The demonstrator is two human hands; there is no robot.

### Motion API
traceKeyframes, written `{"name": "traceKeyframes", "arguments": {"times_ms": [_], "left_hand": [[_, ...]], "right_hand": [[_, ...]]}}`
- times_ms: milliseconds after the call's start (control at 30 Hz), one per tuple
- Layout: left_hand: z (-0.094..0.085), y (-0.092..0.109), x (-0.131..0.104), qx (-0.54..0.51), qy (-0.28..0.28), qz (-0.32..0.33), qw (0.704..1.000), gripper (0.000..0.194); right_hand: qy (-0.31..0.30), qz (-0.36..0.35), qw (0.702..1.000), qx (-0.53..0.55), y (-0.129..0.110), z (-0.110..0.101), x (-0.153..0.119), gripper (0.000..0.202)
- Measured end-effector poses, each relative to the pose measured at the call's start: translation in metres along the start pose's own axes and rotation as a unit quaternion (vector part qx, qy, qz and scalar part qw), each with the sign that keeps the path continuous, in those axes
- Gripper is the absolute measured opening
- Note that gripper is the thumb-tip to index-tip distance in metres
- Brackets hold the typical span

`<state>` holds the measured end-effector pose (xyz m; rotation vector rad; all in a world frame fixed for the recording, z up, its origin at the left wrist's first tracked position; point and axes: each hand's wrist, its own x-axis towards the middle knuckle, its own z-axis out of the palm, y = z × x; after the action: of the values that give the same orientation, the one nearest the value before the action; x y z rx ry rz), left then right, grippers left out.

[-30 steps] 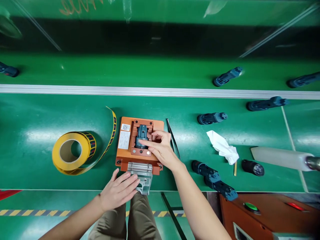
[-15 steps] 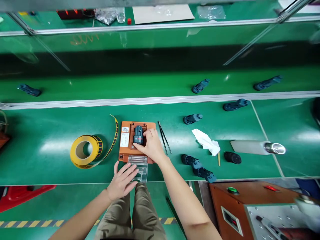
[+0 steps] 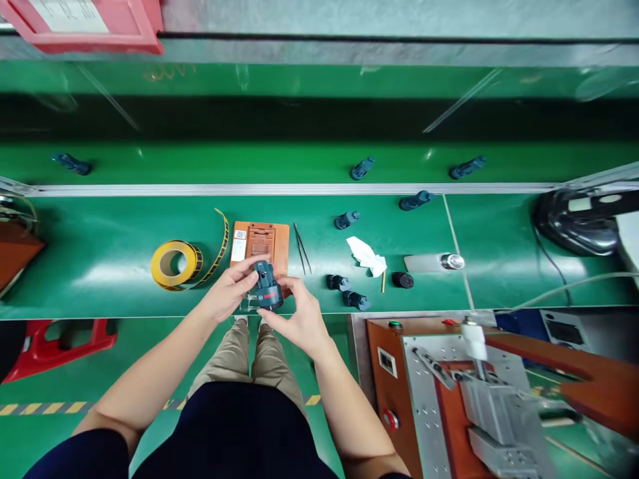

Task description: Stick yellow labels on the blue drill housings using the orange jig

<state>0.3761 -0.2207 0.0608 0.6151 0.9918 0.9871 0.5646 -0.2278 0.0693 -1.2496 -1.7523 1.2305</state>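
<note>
A dark blue battery pack [image 3: 269,293] with red lettering is lifted above the front edge of the bench, between both hands. My left hand [image 3: 227,293] pinches its narrow upper end from the left. From the right, my right hand [image 3: 301,318] grips the wide base between thumb and fingers. Just behind them lies an orange fixture [image 3: 280,239] with an unfilled recess and a white label on its left; its clear flap is partly hidden by the hands. Black tweezers [image 3: 302,249] rest to the right of the fixture, and a roll of yellow label tape [image 3: 156,266] stands on the left.
Several similar battery packs [image 3: 347,219] lie across the bench and the green strip behind it. A white tissue [image 3: 366,254], a black round cap [image 3: 402,279] and a bottle [image 3: 424,263] are on the right. An orange machine [image 3: 387,392] with a metal top stands at front right.
The battery pack has left the fixture's recess and come up toward me. My left hand has moved from the clear flap onto the pack. The view has shifted.
</note>
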Motion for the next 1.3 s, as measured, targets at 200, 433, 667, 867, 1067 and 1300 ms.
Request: {"name": "traceKeyframes", "arguments": {"times_ms": [200,433,667,867,1067,1300], "left_hand": [[0.040,0.016,-0.024,-0.023,0.045,0.017,0.999,0.044],[0.085,0.038,-0.051,0.051,0.069,0.088,0.992,0.035],[0.113,0.046,-0.069,0.141,0.163,0.158,0.964,0.030],[0.123,0.041,-0.079,0.263,0.195,0.210,0.921,0.033],[0.133,0.036,-0.074,0.165,0.135,0.252,0.944,0.034],[0.163,0.031,-0.076,-0.043,-0.005,0.113,0.993,0.064]], "right_hand": [[-0.017,0.091,0.959,0.267,-0.019,-0.019,-0.025,0.042],[-0.051,0.147,0.878,0.453,-0.046,-0.031,-0.048,0.028],[-0.034,0.159,0.876,0.453,-0.064,-0.036,-0.059,0.033],[-0.005,0.163,0.892,0.421,-0.069,-0.040,-0.059,0.036],[0.030,0.100,0.925,0.366,-0.071,-0.058,-0.064,0.040],[0.137,0.009,0.976,0.171,-0.074,-0.082,-0.079,0.051]]}}
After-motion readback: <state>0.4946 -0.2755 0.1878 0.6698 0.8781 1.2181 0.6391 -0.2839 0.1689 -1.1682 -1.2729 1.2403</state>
